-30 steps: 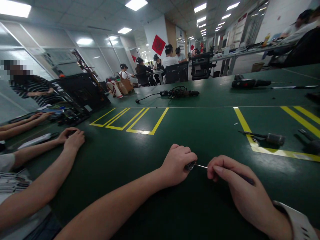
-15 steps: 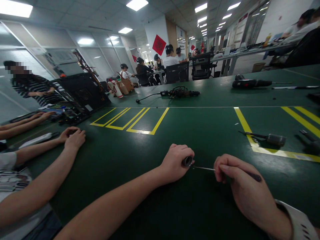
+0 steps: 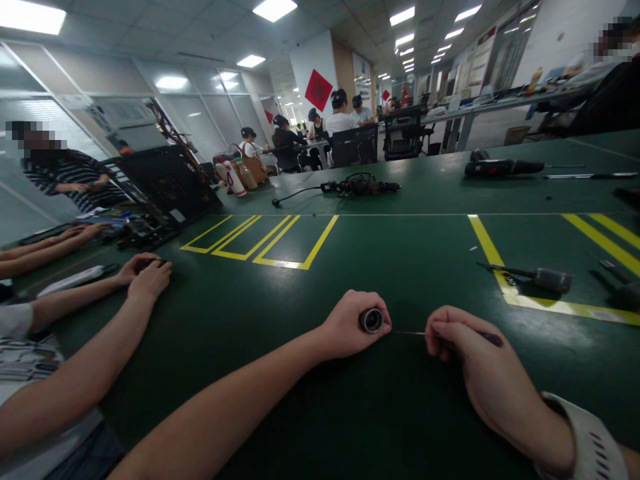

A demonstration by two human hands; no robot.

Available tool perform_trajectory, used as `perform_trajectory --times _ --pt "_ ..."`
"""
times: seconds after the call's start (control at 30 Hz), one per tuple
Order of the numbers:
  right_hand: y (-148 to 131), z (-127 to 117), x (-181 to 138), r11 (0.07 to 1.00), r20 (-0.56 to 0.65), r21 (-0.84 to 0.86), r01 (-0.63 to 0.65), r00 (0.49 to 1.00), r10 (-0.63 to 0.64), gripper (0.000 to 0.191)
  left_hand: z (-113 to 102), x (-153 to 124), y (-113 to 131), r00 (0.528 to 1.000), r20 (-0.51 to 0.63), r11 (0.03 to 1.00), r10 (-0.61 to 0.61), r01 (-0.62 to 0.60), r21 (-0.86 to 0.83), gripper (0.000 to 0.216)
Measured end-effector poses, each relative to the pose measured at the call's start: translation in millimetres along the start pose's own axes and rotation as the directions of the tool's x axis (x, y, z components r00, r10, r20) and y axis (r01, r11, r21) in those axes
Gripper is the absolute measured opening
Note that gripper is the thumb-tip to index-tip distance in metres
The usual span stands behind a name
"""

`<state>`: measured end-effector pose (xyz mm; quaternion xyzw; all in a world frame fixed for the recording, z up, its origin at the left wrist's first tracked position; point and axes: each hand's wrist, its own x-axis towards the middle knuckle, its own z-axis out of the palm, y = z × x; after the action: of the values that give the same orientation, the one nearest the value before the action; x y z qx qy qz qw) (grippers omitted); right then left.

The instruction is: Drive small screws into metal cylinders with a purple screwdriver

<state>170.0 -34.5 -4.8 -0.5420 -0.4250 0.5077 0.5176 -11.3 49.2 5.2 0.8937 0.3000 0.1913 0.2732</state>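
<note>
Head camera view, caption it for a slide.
Left hand grips a small cylinder; right hand holds a thin screwdriver beside it.

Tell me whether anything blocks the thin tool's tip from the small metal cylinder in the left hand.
Nothing visible does. The tool in the right hand points straight at the cylinder in the left hand, over the green table.

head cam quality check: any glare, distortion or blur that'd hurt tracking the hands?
Head view: strong wide-angle bowing, arms stretch toward the bottom edge; ceiling panels blow out and leave a pale sheen on the green mat by the yellow tape; left hand, its dark cylinder, right hand and thin tool are sharp, with only soft shadows.
</note>
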Motion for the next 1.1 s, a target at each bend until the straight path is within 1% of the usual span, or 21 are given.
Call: perform_trajectory --times 0.13,0.27,0.37,0.43,0.5,0.57,0.63,0.7,0.77,0.83,0.9,0.97,1.1 --pt "-2 0 -1 0.999 -0.050 0.043 0.009 0.999 -0.006 0.019 0 0 1 1.000 -0.001 1.000 0.003 -0.003 -0.005 0.007" --pt "-5 0 -3 0.990 -0.094 0.135 0.034 0.995 -0.022 0.017 -1 0 1 1.000 0.014 1.000 0.020 -0.020 -0.011 0.010" --pt "-5 0 -5 0.976 -0.059 0.209 0.059 0.997 -0.048 0.017 1 -1 0 1.000 0.010 1.000 0.021 -0.021 0.003 0.011" --pt "-4 -1 -7 0.974 -0.010 0.205 0.093 0.996 -0.093 0.017 2 -2 -1 1.000 -0.011 1.000 0.009 -0.009 0.001 0.014" --pt "-3 -1 -10 0.981 0.050 0.130 0.143 0.987 -0.151 0.019 4 -2 -1 0.998 -0.051 1.000 -0.027 0.026 -0.015 0.018" --pt "-2 -1 -13 0.981 0.114 -0.008 0.192 0.975 -0.190 0.022 6 -3 -2 0.993 -0.097 0.997 -0.072 0.069 -0.026 0.022" --pt "-4 2 -17 0.960 0.172 -0.150 0.237 0.962 -0.211 0.023 7 -3 -2 0.987 -0.130 0.995 -0.098 0.097 -0.008 0.021" --pt "-6 5 -20 0.924 0.208 -0.248 0.292 0.947 -0.244 0.023 8 -4 -3 0.985 -0.143 0.994 -0.096 0.101 0.031 0.018" --pt "-8 7 -23 0.873 0.219 -0.296 0.387 0.918 -0.332 0.020 8 -4 -3 0.987 -0.142 0.994 -0.078 0.088 0.063 0.018" --pt "-9 9 -24 0.806 0.225 -0.327 0.494 0.869 -0.441 0.015 7 -3 -3 0.989 -0.142 0.994 -0.048 0.062 0.090 0.018" --pt "-8 11 -24 0.745 0.250 -0.356 0.564 0.826 -0.505 0.012 7 -3 -2 0.990 -0.142 0.992 -0.012 0.030 0.124 0.016" --pt "-7 11 -24 0.714 0.284 -0.387 0.583 0.812 -0.510 0.010 6 -3 -2 0.991 -0.136 0.987 0.021 0.001 0.162 0.012" --pt "-8 12 -22 0.671 0.345 -0.449 0.591 0.807 -0.480 0.011 7 -3 -2 0.989 -0.135 0.979 0.056 -0.027 0.204 0.008"
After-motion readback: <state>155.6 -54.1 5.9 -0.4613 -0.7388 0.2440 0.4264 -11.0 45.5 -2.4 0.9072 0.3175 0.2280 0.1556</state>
